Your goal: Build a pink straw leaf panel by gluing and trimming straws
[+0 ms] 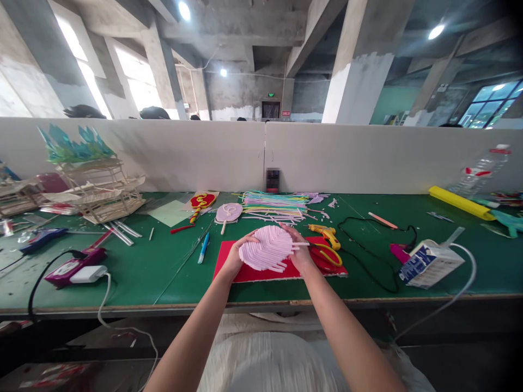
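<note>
Both my hands hold a pale pink leaf-shaped piece [267, 247] made of ribbed, slanting strips like pipe cleaners. My left hand [240, 255] grips its left edge, and my right hand [299, 255] closes on its right side, where thin pink ends stick out. Beneath the piece lies a red board [229, 267] on the green table. Scissors with a yellow handle [333, 257] rest on the board beside my right hand. Just behind them is a yellow glue gun [326, 234]. Further back lie bundled coloured stems [273, 206].
Left of the board are a blue pen [204, 247], a pink round fan [229, 213] and a red fan [203, 200]. A power strip [71, 269] and a stick-built model [100, 190] stand further left. At right are a carton [431, 264] and a plastic bottle [484, 170].
</note>
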Demonstrator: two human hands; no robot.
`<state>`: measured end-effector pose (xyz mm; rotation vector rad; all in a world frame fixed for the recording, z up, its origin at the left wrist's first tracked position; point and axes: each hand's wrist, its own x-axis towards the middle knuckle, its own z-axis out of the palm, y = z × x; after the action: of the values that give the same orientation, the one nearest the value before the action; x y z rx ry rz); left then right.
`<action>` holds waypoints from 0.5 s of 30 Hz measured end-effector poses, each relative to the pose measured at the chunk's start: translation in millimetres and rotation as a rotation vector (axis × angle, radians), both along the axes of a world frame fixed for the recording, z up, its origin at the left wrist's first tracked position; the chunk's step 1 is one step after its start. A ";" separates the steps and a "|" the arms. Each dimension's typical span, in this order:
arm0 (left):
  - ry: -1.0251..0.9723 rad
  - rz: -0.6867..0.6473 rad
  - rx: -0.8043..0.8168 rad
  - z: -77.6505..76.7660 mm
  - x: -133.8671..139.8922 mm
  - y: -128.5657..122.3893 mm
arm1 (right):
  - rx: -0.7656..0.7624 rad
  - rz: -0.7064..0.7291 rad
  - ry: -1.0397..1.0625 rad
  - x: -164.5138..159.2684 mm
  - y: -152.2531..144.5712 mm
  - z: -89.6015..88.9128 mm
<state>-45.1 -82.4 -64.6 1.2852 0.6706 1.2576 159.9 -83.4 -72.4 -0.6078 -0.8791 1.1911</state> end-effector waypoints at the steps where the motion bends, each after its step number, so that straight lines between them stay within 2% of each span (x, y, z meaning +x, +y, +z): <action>1: -0.007 0.037 -0.010 -1.9 -0.4 1.3 | -0.045 0.039 0.040 -0.3 0.1 0.6; 5: -0.048 0.255 0.010 -12.3 -3.8 10.5 | -0.202 0.192 0.131 -1.2 1.0 1.7; 7: -0.090 0.312 0.021 -16.5 -5.3 14.4 | -0.264 0.255 0.169 -1.3 2.1 0.5; 10: -0.064 0.275 0.016 -17.8 -4.5 15.3 | -0.304 0.285 0.206 -2.2 3.9 -2.2; 13: -0.032 0.204 -0.007 -13.6 -0.8 12.2 | -0.235 0.203 0.176 -4.2 4.5 -3.1; 15: -0.077 0.202 -0.096 -9.7 1.3 10.6 | -0.186 0.139 0.139 -5.3 4.0 -1.9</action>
<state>-43.9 -71.7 -74.3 1.1059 0.8113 1.4136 154.6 -79.4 -74.4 -0.6127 -0.7063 1.4346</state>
